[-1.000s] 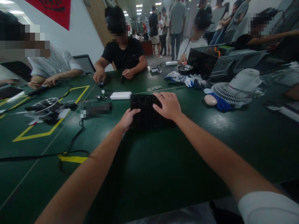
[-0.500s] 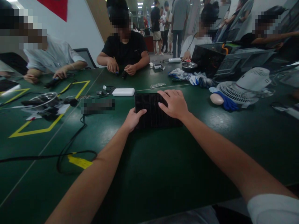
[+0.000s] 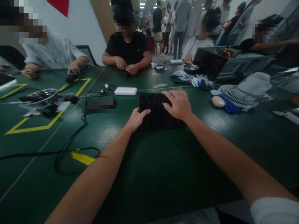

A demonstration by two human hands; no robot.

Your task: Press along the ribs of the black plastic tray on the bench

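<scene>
A flat black tablet-like panel (image 3: 155, 116) with a dark, reflective face is in front of me over the green table (image 3: 149, 168). My left hand (image 3: 137, 119) grips its left edge, thumb on the face and the other fingers hidden behind or under it. Across the upper right part of the panel lies my right hand (image 3: 178, 105), its thumb and fingers bent over the face and top edge. Just beyond the panel's upper left corner is a white rectangular box (image 3: 125, 91).
At left are a black power strip (image 3: 99, 105), a cable (image 3: 70, 138), yellow tape (image 3: 28, 128) and a metal bowl (image 3: 44, 95). At right are a white fan (image 3: 247, 88), blue glove (image 3: 231, 104) and pinkish oval object (image 3: 218, 101). People sit across the table.
The view has shifted slightly, so the panel and both my hands appear a little further right. My grip looks the same. The hands of the people opposite have moved slightly.
</scene>
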